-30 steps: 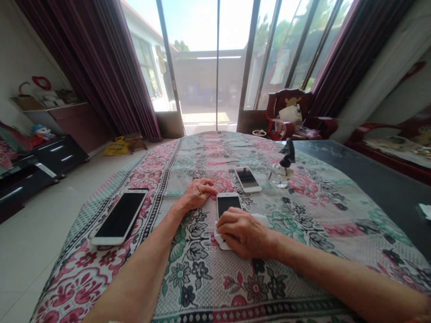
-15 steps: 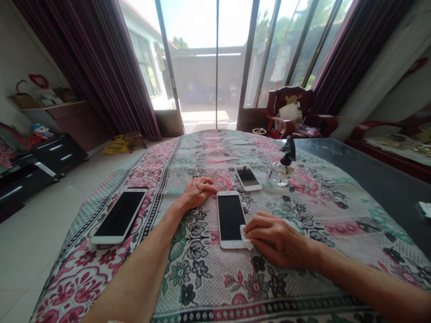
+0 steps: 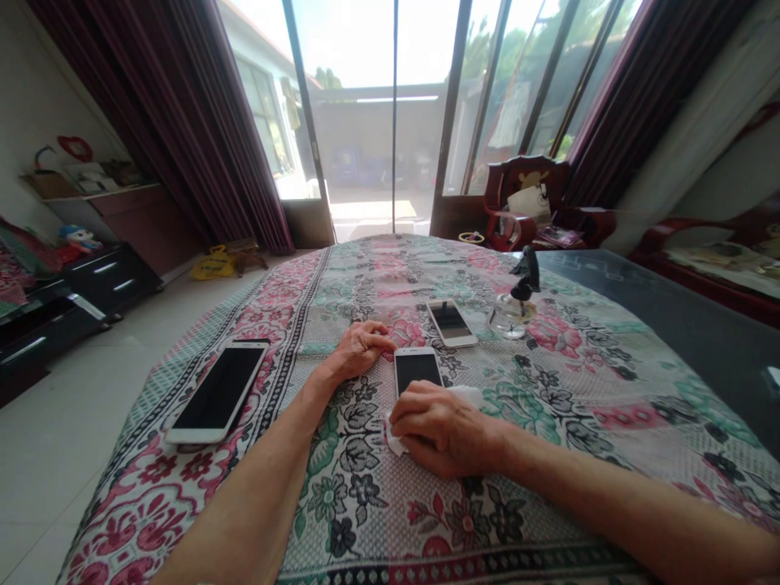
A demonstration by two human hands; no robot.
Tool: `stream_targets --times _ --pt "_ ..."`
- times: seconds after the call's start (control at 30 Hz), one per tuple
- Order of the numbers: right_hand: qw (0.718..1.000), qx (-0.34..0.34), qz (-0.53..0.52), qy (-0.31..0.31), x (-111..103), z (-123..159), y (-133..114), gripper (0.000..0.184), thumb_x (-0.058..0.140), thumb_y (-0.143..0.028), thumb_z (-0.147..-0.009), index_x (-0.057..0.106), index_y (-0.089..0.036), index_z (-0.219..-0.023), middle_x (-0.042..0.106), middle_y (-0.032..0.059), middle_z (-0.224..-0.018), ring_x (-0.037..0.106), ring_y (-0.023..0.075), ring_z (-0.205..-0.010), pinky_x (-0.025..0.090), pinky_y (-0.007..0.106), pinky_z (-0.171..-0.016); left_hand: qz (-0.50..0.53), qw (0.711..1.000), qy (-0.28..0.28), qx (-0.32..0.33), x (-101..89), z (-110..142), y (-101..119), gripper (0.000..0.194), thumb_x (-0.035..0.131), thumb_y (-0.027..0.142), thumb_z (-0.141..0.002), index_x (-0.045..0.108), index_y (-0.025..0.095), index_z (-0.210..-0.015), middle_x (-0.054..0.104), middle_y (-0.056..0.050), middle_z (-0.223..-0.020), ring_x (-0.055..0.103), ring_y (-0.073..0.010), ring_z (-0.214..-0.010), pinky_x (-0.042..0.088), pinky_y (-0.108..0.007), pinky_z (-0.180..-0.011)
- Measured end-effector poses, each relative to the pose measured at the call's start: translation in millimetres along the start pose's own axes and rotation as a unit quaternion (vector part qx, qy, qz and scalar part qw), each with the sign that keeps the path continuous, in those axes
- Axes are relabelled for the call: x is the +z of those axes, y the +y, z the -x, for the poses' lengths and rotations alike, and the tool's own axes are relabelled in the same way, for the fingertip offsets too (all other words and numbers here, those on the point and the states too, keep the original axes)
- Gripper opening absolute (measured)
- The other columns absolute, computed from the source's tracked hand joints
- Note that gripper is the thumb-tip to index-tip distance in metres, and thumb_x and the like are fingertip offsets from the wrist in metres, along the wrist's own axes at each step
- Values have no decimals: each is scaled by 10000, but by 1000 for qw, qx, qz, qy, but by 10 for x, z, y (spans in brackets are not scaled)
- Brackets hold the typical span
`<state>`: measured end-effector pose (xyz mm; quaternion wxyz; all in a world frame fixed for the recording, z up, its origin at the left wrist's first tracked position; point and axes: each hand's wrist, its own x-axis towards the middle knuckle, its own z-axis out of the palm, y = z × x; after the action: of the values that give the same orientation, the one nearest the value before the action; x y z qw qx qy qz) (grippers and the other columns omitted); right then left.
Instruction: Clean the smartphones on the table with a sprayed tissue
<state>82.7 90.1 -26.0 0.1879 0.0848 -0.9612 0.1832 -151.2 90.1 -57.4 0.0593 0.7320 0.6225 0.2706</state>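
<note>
A white smartphone (image 3: 417,367) lies face up on the patterned tablecloth, its lower half covered by my right hand (image 3: 448,429). That hand is closed on a white tissue (image 3: 397,443), pressed over the lower part of the phone; more of the tissue shows behind the knuckles. My left hand (image 3: 366,348) rests on the cloth with fingers stretched out, the fingertips at the phone's upper left corner. Beyond, a smaller white phone (image 3: 452,323) lies beside a clear spray bottle (image 3: 510,315) with a black trigger head. To the left, a larger white phone (image 3: 218,394) lies on a dark, mostly hidden flat object.
The round table wears a floral tablecloth (image 3: 463,520). A dark tabletop (image 3: 609,284) adjoins it at the right. Behind stand a wooden chair (image 3: 527,195) and glass doors (image 3: 378,138); black drawers (image 3: 115,276) and a yellow bag (image 3: 213,264) are at the left.
My right hand has moved left with the tissue, from the phone's right edge across its lower part. My left hand has stayed at the upper left corner.
</note>
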Motion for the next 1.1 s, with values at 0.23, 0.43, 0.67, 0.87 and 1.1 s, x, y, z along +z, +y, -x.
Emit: stream_targets --times 0.23,0.43,0.67,0.87,1.1 --pt "999 47 -6 2 -149 173 129 162 504 -70 -740 629 -171 -758 611 41 -839 524 135 -764 430 295 -731 6 1000 -2 9 0 1 -7 258 562 141 -856 759 302 -892 634 -8 -1103 585 -164 -1027 379 -358 -1023" --pt "995 100 -5 -17 -422 316 282 142 513 -70 -713 612 -168 -686 574 37 -781 509 128 -720 418 273 -657 -6 1000 -8 4 -6 1 -5 258 562 145 -858 756 312 -895 632 -4 -1118 586 -166 -1024 390 -362 -1012" --pt "997 70 7 -6 -167 131 92 195 468 -101 -831 643 -167 -773 606 53 -860 511 137 -768 428 291 -735 5 1000 2 10 13 -7 -13 266 555 140 -853 758 308 -889 638 -6 -1101 585 -164 -1031 385 -362 -1017" --pt "997 72 25 0 -58 -4 67 226 439 -150 -899 641 -158 -797 601 62 -879 508 142 -793 424 297 -769 8 1000 9 4 24 13 -23 297 544 119 -841 759 319 -883 630 3 -1113 572 -168 -1038 383 -358 -1022" --pt "986 157 24 -53 -428 164 204 155 502 -96 -797 621 -147 -711 552 40 -811 491 109 -698 397 244 -640 -3 1000 -1 6 1 7 -5 314 537 101 -841 759 318 -886 627 1 -1119 577 -165 -1035 390 -350 -1014"
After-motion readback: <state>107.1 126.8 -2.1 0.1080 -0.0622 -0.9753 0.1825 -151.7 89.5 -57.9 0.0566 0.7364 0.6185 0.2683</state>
